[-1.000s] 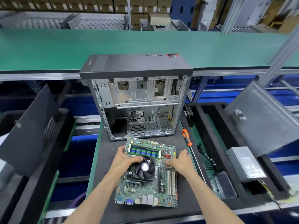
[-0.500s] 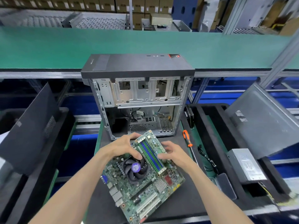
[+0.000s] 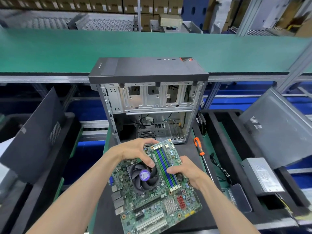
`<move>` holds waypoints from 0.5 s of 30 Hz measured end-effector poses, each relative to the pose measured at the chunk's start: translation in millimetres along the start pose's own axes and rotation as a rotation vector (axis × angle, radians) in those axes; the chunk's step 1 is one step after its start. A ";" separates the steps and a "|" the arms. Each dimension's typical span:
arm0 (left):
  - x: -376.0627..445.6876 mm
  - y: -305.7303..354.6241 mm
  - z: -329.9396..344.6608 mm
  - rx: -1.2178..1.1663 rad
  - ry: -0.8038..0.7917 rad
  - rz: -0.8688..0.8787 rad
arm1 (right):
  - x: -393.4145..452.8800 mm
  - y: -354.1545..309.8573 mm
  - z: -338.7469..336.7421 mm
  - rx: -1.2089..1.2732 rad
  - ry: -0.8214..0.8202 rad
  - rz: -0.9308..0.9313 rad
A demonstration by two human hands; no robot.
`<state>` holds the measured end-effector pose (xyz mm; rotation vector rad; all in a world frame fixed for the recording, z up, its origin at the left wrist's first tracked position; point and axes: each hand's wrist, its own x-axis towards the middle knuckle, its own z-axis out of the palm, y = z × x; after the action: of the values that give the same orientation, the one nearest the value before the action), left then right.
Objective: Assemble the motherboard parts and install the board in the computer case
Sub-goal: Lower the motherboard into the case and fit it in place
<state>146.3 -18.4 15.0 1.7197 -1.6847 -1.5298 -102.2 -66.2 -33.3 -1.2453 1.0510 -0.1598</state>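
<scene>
A green motherboard (image 3: 152, 205) with a black CPU fan (image 3: 144, 176) and green and blue memory sticks (image 3: 166, 168) is lifted above the black mat, turned at an angle. My left hand (image 3: 135, 152) grips its far left edge, thumb on the fan's rim. My right hand (image 3: 187, 171) grips the right edge beside the memory sticks. Just behind stands the open computer case (image 3: 148, 105), its side off and its bare metal interior facing me.
An orange-handled screwdriver (image 3: 199, 147) lies right of the case on the black mat (image 3: 104, 217). A grey power supply (image 3: 263, 176) and a loose cable (image 3: 219, 166) sit in the right foam tray. Side panels (image 3: 35, 134) lean at left and right. A green conveyor runs behind.
The board has been lifted off the mat and rotated clockwise, its memory end now pointing toward the case. Both hands have shifted along with it and keep hold of it.
</scene>
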 end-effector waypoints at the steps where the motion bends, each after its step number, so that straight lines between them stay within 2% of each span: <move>1: 0.5 2.5 -0.1 0.028 0.003 0.006 | -2.0 1.0 -0.2 0.004 -0.001 -0.022; 4: 1.8 8.1 -2.2 0.056 -0.007 0.026 | -8.5 5.2 -2.2 0.027 0.043 -0.041; 7: -1.0 7.1 -8.5 -0.055 0.026 0.031 | -14.9 12.8 -8.1 0.053 0.099 -0.037; 9: -4.1 1.8 -11.7 -0.182 0.165 0.030 | -21.7 15.9 -14.4 0.102 0.133 -0.034; 13: 0.1 -9.0 -9.1 -0.340 0.563 -0.015 | -34.0 21.6 -33.0 0.167 0.192 -0.036; 15: 8.4 -6.2 -5.1 -0.532 0.692 -0.024 | -39.0 23.6 -40.5 0.175 0.221 -0.033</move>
<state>151.7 -26.1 8.1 1.6838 -0.8264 -1.0602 -162.8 -61.3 -28.5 -1.1033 1.1802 -0.4145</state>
